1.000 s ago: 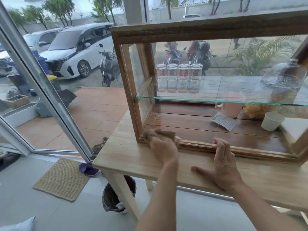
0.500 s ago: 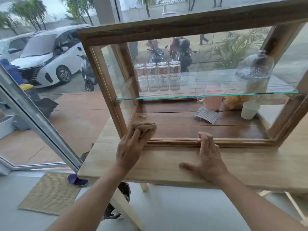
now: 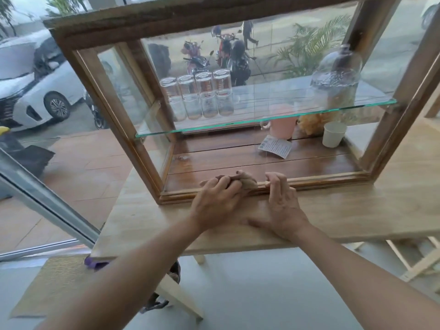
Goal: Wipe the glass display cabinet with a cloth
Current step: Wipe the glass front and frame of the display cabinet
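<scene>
A wood-framed glass display cabinet stands on a pale wooden table. My left hand grips a crumpled brown cloth and presses it against the cabinet's bottom front rail, near the middle. Just to the right, my right hand rests on the table with its fingertips curled over that same rail, holding nothing. The two hands almost touch.
On the glass shelf stand several upturned glasses and a big jar. Below are a pink mug, a white cup and a paper card. A window frame runs at the left; a mat lies on the floor.
My left hand has slid the cloth to the right along the bottom rail, from the cabinet's left corner to beside my right hand. The view has shifted right.
</scene>
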`<state>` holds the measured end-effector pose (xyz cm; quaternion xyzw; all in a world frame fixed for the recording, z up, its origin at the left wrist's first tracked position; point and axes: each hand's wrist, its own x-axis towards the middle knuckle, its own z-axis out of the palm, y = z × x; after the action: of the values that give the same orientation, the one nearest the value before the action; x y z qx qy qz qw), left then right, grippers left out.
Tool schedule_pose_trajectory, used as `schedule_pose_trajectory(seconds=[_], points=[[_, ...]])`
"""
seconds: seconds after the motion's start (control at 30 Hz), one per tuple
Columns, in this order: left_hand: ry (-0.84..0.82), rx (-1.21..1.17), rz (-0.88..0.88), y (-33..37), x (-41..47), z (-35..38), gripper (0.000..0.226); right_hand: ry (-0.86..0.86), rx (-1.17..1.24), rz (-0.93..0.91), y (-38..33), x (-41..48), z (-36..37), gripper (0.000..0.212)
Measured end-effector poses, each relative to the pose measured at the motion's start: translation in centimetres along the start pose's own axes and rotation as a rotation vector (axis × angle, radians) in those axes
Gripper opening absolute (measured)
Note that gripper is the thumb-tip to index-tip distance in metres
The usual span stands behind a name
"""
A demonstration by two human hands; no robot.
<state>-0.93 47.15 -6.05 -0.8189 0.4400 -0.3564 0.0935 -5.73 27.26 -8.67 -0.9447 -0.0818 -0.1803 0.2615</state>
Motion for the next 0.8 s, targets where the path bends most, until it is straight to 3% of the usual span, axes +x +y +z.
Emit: schedule_pose_trajectory(seconds=[0.07, 0.17, 0.27, 0.37, 0.43, 0.63, 0.8], points=[[0.004, -0.06, 0.022, 2.5, 2.4, 0.5, 0.02, 0.012, 0.033, 0.011, 0.0, -0.3, -0.1, 0.122], [-0.067, 0.046, 0.142, -3.1, -1.1, -0.5, 0.017, -0.004, 0.005, -0.002, 0.2, -0.2, -0.2, 0.124], [-0.034, 0.11, 0.176, -6.9, -5.9, -1.7, 0.019, -0.041, -0.021, -0.009, 0.3, -0.1, 0.0, 0.126], [0.0, 0.064, 0.042, -2.1, -1.9, -0.2, 0.022, -0.023, -0.018, -0.005, 0.3, -0.1, 0.0, 0.126], [0.042, 0.004, 0.054, 1.2, 1.1, 0.6, 0.019, -0.021, 0.017, 0.009, 0.1, -0.3, -0.1, 0.123], [0.028, 0.092, 0.1, -6.6, -4.8, -2.0, 0.033, -0.04, -0.007, -0.004, 0.3, -0.3, 0.0, 0.128], [0.098, 0.067, 0.064, 0.0, 1.2, -0.3, 0.021, -0.023, 0.008, 0.018, 0.1, -0.3, -0.1, 0.127]])
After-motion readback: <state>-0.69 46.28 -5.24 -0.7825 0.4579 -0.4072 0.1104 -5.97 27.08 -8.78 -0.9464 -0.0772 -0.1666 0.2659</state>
